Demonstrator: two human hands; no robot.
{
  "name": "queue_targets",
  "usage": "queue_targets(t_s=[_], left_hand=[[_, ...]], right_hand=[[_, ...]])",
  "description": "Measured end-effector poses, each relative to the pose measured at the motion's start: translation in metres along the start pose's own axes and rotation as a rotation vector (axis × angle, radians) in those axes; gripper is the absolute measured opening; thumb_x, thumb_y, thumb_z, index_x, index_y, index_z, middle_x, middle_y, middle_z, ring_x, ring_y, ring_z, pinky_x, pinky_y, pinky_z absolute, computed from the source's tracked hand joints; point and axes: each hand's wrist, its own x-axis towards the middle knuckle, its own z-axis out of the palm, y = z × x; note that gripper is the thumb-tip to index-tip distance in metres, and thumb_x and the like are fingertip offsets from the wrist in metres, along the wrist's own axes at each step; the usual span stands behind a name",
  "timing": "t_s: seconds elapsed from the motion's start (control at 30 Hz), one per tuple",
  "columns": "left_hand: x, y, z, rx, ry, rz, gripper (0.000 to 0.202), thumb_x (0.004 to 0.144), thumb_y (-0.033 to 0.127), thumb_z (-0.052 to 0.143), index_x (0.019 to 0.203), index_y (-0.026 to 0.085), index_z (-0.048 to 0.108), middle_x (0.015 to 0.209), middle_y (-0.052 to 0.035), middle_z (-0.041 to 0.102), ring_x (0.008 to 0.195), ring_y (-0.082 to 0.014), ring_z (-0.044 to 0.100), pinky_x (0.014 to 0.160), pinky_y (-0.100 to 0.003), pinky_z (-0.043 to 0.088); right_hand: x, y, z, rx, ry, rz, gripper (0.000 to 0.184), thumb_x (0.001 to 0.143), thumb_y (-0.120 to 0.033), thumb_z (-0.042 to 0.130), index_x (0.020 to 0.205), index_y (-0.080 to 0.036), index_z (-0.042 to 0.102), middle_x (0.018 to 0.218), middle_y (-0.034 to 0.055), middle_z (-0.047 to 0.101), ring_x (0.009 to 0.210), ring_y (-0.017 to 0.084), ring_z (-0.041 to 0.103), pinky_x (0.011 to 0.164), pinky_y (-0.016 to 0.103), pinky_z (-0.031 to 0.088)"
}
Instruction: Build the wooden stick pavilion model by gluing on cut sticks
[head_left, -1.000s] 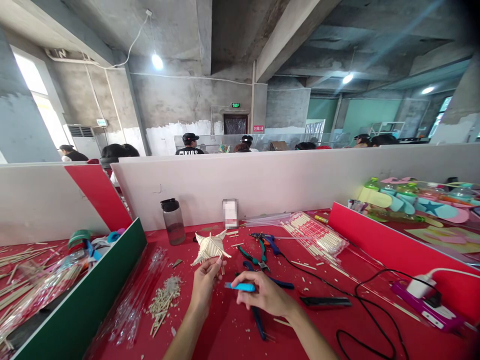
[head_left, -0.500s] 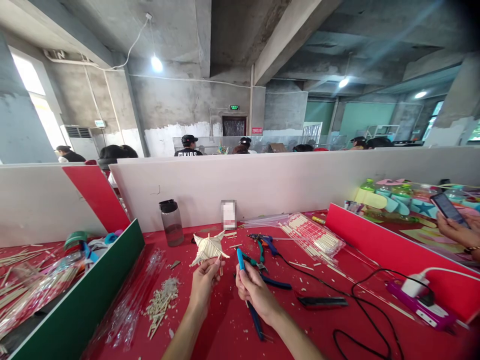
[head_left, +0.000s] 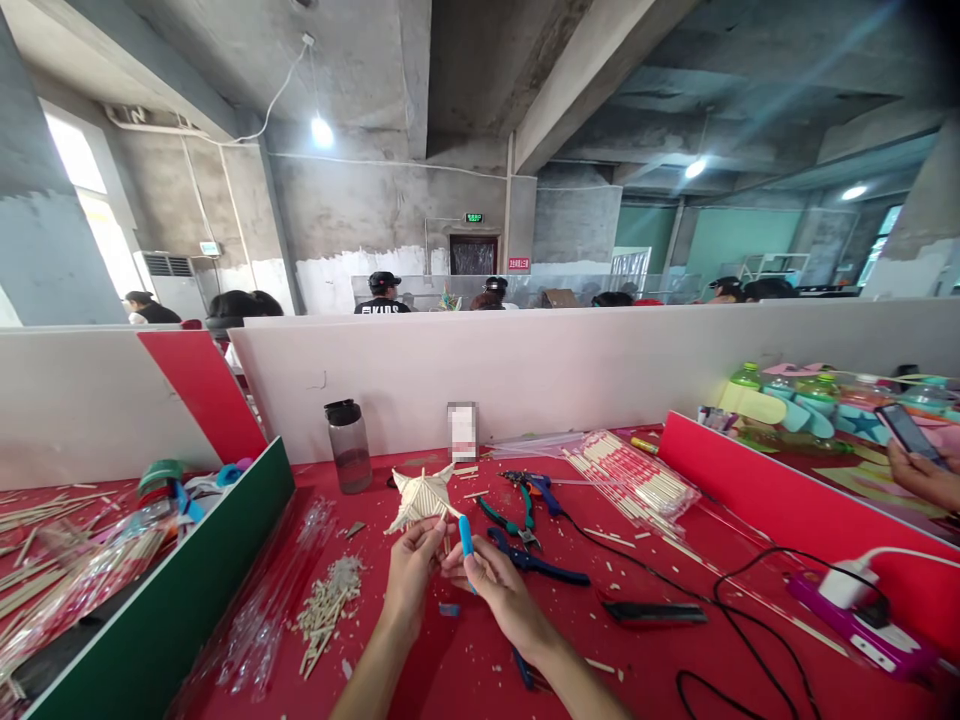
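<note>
My left hand (head_left: 412,565) is closed on the lower edge of a pale star-shaped model (head_left: 421,497) built from thin wooden sticks. In my right hand (head_left: 499,590) is a light-blue pen-like tool (head_left: 466,537), pointing up beside the model's right side; its exact kind is unclear. The fingertips of both hands are close together, and what lies between them is partly hidden. A small blue piece (head_left: 448,608) lies on the red table below. Right of my right hand are pliers with green handles (head_left: 506,520) and a dark-blue handled tool (head_left: 551,568).
A water bottle (head_left: 348,447) stands at the back left. Cut stick bits (head_left: 328,605) are heaped at left. Packed sticks (head_left: 634,478), a glue gun (head_left: 544,490), a black cutter (head_left: 654,612) and a purple power strip (head_left: 862,625) with cables lie right. Another person's hand (head_left: 919,475) holds a phone.
My right hand has moved left with the blue tool, up to my left hand and the model. A small blue piece now shows on the table beneath them. The view has shifted slightly.
</note>
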Motion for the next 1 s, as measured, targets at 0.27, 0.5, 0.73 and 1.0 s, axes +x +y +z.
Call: queue_targets(t_s=[0.27, 0.5, 0.73, 1.0], left_hand=[[-0.001, 0.001, 0.001, 0.053, 0.033, -0.003, 0.047, 0.058, 0.049, 0.087, 0.087, 0.014, 0.077, 0.084, -0.0077, 0.077, 0.050, -0.0072, 0.051, 0.049, -0.020, 0.039], [-0.002, 0.004, 0.002, 0.055, 0.024, -0.014, 0.048, 0.058, 0.049, 0.087, 0.087, 0.013, 0.076, 0.084, -0.0079, 0.077, 0.046, -0.0054, 0.045, 0.045, -0.018, 0.033], [0.001, -0.001, -0.001, 0.046, -0.008, -0.002, 0.046, 0.061, 0.049, 0.086, 0.086, 0.013, 0.076, 0.075, -0.0060, 0.074, 0.047, -0.0058, 0.044, 0.046, -0.017, 0.032], [0.001, -0.003, -0.002, 0.052, -0.011, 0.016, 0.044, 0.064, 0.048, 0.085, 0.089, 0.012, 0.076, 0.079, -0.0076, 0.075, 0.049, -0.0069, 0.047, 0.048, -0.018, 0.035]], right_hand=[[0.009, -0.021, -0.031, -0.222, 0.249, -0.117, 0.040, 0.086, -0.060, 0.063, 0.084, -0.020, 0.064, 0.073, 0.0006, 0.056, 0.069, 0.016, 0.054, 0.066, 0.027, 0.046], [0.035, -0.044, -0.040, -0.354, 0.171, -0.203, 0.032, 0.088, -0.050, 0.065, 0.098, -0.020, 0.068, 0.094, 0.0064, 0.069, 0.085, 0.021, 0.066, 0.076, 0.031, 0.054], [0.045, -0.037, -0.024, -0.642, 0.181, -0.399, 0.021, 0.094, -0.037, 0.057, 0.100, -0.023, 0.071, 0.105, 0.0074, 0.071, 0.105, 0.023, 0.065, 0.095, 0.036, 0.051], [0.043, -0.019, -0.022, -0.605, 0.171, -0.350, 0.022, 0.095, -0.035, 0.054, 0.104, -0.022, 0.069, 0.104, 0.0085, 0.073, 0.102, 0.022, 0.067, 0.094, 0.036, 0.053]])
